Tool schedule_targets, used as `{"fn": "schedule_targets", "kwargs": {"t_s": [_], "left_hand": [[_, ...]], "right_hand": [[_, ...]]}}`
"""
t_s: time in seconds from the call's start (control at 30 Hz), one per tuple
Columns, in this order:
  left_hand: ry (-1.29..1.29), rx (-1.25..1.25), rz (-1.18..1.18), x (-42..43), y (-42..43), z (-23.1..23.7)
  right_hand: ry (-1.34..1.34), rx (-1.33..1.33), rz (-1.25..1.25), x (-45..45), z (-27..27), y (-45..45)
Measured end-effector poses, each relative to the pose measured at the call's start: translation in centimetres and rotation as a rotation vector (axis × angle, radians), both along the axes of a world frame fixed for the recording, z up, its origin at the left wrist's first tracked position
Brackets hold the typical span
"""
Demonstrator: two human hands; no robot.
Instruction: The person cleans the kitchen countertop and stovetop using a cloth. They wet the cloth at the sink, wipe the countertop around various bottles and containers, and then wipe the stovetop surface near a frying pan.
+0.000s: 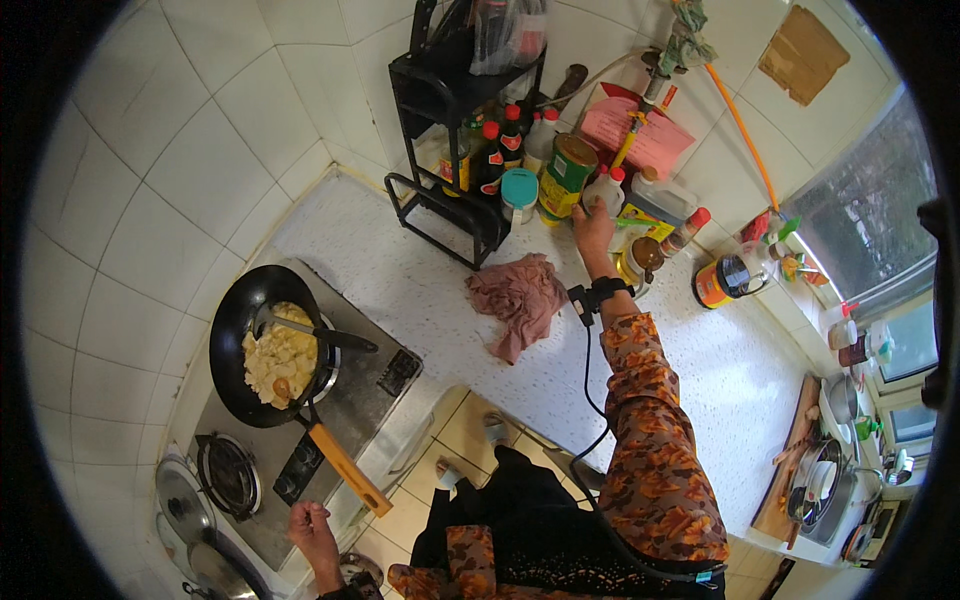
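My right hand (595, 231) reaches to the back of the counter, its fingers against a pale plastic bottle with a red cap (604, 193); whether they grip it is hidden. Left of that hand is a large green and yellow tin (568, 176). A jar with a teal lid (519, 193) stands beside the tin. My left hand (311, 534) is curled closed near the stove's front edge, with nothing visible in it. Close by it is the wooden handle (349, 469) of a black wok (229, 352). Pale yellowish food (281, 360) and a spatula (330, 334) lie in the wok.
A pink cloth (525, 300) lies crumpled on the counter (442, 330). Behind it, a black rack (450, 195) holds sauce bottles. An unlit-looking burner (229, 476) and pot lids (184, 499) are at lower left. A basin (817, 480) stands by the sink at right.
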State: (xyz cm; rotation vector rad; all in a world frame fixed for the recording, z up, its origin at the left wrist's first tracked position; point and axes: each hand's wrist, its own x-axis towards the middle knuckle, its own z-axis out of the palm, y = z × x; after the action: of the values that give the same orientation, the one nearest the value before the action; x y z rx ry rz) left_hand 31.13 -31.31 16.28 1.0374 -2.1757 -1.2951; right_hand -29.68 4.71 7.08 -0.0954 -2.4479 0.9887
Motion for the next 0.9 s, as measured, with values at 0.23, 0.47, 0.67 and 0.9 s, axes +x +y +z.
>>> {"fn": "schedule_targets", "kwargs": {"t_s": [0.23, 0.47, 0.67, 0.9], "left_hand": [[0.004, 0.014, 0.025, -0.7, 0.6, -0.4], [-0.093, -0.024, -0.053, -2.8, 1.0, -0.1], [-0.122, -0.04, -0.072, -3.7, 2.0, -0.5], [-0.14, 0.012, -0.016, -3.7, 3.2, -0.3]], "right_hand": [[-0.169, 0.181, 0.303, 7.6, -2.7, -3.2], [-0.027, 0.631, 0.516, 16.3, -7.4, -6.4], [-0.085, 0.606, 0.457, 7.4, -9.1, -3.1], [-0.046, 0.647, 0.459, 7.6, -8.6, -1.4]]}}
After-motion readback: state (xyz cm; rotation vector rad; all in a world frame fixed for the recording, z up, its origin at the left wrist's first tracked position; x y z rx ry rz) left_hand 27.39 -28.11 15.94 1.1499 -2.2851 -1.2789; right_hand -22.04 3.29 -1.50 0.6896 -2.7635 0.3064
